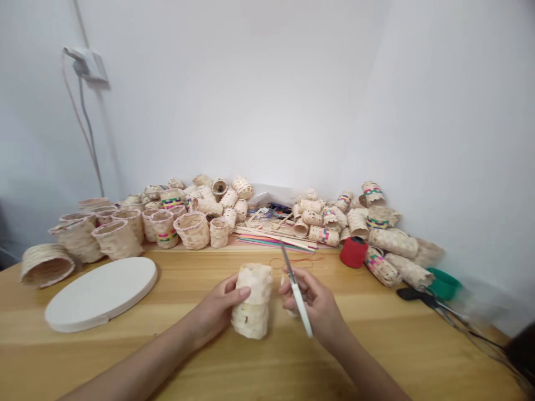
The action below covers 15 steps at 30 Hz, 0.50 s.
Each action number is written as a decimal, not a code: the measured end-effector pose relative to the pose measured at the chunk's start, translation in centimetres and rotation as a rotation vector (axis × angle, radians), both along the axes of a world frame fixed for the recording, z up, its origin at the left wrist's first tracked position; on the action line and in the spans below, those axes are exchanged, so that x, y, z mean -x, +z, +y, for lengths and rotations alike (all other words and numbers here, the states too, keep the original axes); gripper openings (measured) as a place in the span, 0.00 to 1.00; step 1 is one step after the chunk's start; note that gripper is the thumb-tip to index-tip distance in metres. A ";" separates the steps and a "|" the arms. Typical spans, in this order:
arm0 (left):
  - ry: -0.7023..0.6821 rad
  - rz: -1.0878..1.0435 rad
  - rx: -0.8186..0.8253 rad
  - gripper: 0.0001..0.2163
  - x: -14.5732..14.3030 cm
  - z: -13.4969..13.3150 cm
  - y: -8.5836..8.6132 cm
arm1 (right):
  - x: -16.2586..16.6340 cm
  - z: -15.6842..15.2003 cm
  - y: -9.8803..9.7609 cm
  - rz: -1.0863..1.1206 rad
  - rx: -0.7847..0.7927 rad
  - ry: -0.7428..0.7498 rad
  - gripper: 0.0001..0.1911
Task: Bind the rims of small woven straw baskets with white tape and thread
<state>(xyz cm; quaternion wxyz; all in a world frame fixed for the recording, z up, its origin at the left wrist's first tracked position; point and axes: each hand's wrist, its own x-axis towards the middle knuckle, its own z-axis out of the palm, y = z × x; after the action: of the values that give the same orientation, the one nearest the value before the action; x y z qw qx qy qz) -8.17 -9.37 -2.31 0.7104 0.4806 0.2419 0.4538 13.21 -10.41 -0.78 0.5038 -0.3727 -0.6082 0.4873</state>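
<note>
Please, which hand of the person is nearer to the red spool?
Right. The right hand, holding the scissors, is left of the red spool and closer to the camera; the left hand, holding the woven cylinder, is farther left.

Left forearm (163,351) comes in from bottom edge, left of centre, angled up-right; left hand (219,309) near lower centre, curled in a grip, thumb (240,295) on the near side. Right forearm (363,359) angles up-left from lower right; right hand (315,303) right of centre, fingers bent, gripping. Hands apart, about level.
</note>
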 end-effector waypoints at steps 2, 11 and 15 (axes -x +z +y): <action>0.015 -0.041 0.065 0.24 0.4 0.1 0.1 | -0.4 0.2 0.3 0.042 0.009 -0.038 0.27; -0.022 -0.174 0.156 0.18 1.1 0.1 0.3 | -1.1 0.1 1.2 -0.157 -0.042 -0.101 0.22; -0.067 -0.191 0.136 0.22 1.4 0.2 0.3 | -1.5 -0.1 1.9 -0.445 -0.106 -0.161 0.22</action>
<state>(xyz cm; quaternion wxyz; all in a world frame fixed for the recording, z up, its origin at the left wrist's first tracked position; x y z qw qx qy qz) -9.58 -9.19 -1.98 0.7758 0.3937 0.1871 0.4562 14.67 -10.53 1.14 0.4136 -0.4911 -0.6972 0.3188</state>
